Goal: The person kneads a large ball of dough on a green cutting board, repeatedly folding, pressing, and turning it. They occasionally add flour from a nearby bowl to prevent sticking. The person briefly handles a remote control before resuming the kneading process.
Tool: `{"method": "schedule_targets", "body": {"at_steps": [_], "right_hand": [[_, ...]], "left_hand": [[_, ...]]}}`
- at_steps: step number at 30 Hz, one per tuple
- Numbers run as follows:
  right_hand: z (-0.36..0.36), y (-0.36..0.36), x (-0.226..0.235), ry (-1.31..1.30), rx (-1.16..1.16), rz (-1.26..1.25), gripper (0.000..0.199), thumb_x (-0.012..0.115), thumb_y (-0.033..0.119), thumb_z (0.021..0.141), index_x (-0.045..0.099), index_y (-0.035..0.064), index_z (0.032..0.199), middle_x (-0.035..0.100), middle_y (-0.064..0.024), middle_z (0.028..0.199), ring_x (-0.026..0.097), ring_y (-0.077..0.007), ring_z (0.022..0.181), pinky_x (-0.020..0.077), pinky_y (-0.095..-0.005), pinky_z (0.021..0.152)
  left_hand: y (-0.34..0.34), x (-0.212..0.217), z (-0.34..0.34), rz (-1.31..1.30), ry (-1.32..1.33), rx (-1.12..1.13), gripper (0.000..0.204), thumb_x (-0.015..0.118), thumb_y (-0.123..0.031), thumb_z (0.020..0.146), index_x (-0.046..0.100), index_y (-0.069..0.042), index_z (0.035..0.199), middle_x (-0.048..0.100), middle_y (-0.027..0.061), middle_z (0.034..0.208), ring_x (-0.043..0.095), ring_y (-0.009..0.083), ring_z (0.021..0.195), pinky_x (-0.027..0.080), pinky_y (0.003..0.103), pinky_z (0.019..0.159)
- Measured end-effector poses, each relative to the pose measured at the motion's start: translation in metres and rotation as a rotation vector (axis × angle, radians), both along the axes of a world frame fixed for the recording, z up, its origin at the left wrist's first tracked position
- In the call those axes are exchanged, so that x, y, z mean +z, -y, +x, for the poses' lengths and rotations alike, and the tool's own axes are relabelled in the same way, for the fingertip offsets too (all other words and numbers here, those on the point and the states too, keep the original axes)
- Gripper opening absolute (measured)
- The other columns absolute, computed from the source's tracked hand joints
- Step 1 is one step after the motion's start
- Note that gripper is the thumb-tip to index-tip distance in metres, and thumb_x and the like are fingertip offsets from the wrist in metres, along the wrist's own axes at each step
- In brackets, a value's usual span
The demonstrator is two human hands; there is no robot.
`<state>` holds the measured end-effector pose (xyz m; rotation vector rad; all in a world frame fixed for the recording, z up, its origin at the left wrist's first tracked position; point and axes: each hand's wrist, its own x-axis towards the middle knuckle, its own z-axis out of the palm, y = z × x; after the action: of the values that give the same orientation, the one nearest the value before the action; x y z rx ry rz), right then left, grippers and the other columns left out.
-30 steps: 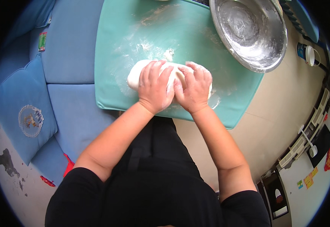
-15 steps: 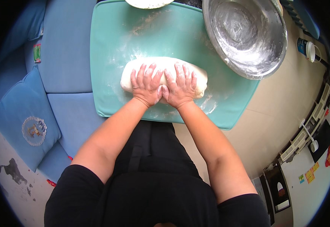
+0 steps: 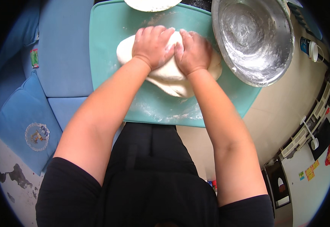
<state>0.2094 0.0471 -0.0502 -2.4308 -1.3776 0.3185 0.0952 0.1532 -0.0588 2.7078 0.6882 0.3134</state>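
Note:
A large white lump of dough (image 3: pixel 167 75) lies on a floured teal board (image 3: pixel 110 20), flattened and folded, with a loose flap on its near side. Both arms reach forward and bear down on it. My left hand (image 3: pixel 151 46) presses its far left part, fingers bent and close together over the dough. My right hand (image 3: pixel 195 53) does the same just to the right, its fingertips sunk or hidden at the far edge. The two thumbs nearly meet between the hands.
A flour-dusted metal basin (image 3: pixel 255 41) overlaps the board's far right corner. At the far edge stands a white bowl (image 3: pixel 152 4), partly cut off. A blue sofa (image 3: pixel 64 49) with a cushion (image 3: pixel 21 121) borders the left side. A white-lidded bucket (image 3: pixel 312 49) sits at right.
Both hands have pushed forward, away from me, and their fingers have bent more. The dough has gone from a smooth log to a wider, spread shape with a flap toward me.

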Motion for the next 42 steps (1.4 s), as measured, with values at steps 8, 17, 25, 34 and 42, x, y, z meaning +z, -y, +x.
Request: {"method": "schedule_targets", "body": {"at_steps": [8, 17, 25, 34, 42], "right_hand": [[0.006, 0.007, 0.014, -0.114, -0.016, 0.099, 0.029, 0.052, 0.036, 0.084, 0.064, 0.0134, 0.098, 0.061, -0.0079, 0.091, 0.056, -0.0307, 0.088, 0.0423, -0.044, 0.078], [-0.095, 0.114, 0.072, -0.01, -0.019, 0.145, 0.047, 0.064, 0.034, 0.069, 0.06, 0.014, 0.112, 0.051, -0.0159, 0.123, 0.047, -0.0353, 0.113, 0.0316, -0.0475, 0.094], [-0.123, 0.156, -0.001, 0.148, 0.087, 0.143, 0.054, 0.047, 0.043, 0.077, 0.052, 0.0196, 0.125, 0.043, -0.0161, 0.136, 0.034, -0.0397, 0.129, 0.0114, -0.0572, 0.106], [-0.05, 0.087, 0.014, 0.013, 0.061, -0.231, 0.059, 0.058, 0.042, 0.071, 0.05, 0.0216, 0.126, 0.038, -0.0088, 0.137, 0.034, -0.0312, 0.124, 0.0243, -0.0547, 0.1], [-0.004, 0.037, 0.005, -0.042, -0.066, -0.241, 0.044, 0.052, 0.039, 0.079, 0.055, 0.0186, 0.118, 0.057, -0.008, 0.107, 0.051, -0.0286, 0.099, 0.0373, -0.0434, 0.089]], "left_hand": [[0.012, 0.018, 0.001, -0.209, -0.114, 0.02, 0.034, 0.05, -0.03, 0.084, 0.055, -0.012, 0.113, 0.056, 0.0094, 0.106, 0.051, 0.0301, 0.099, 0.038, 0.042, 0.089], [0.132, 0.062, -0.091, -0.201, 0.134, 0.181, 0.043, 0.054, -0.028, 0.077, 0.054, -0.01, 0.117, 0.047, 0.0174, 0.127, 0.04, 0.0385, 0.12, 0.026, 0.049, 0.1], [0.158, -0.006, -0.131, -0.052, 0.032, 0.039, 0.064, 0.054, -0.042, 0.072, 0.041, -0.022, 0.131, 0.034, 0.0106, 0.143, 0.026, 0.0374, 0.132, 0.013, 0.057, 0.104], [0.089, -0.001, -0.054, -0.053, -0.067, 0.005, 0.06, 0.057, -0.039, 0.069, 0.048, -0.02, 0.125, 0.043, 0.0089, 0.134, 0.033, 0.034, 0.126, 0.017, 0.059, 0.102], [0.032, 0.012, 0.008, -0.117, -0.156, -0.009, 0.043, 0.057, -0.038, 0.076, 0.056, -0.018, 0.114, 0.052, 0.0073, 0.11, 0.046, 0.026, 0.107, 0.032, 0.043, 0.095]]}}
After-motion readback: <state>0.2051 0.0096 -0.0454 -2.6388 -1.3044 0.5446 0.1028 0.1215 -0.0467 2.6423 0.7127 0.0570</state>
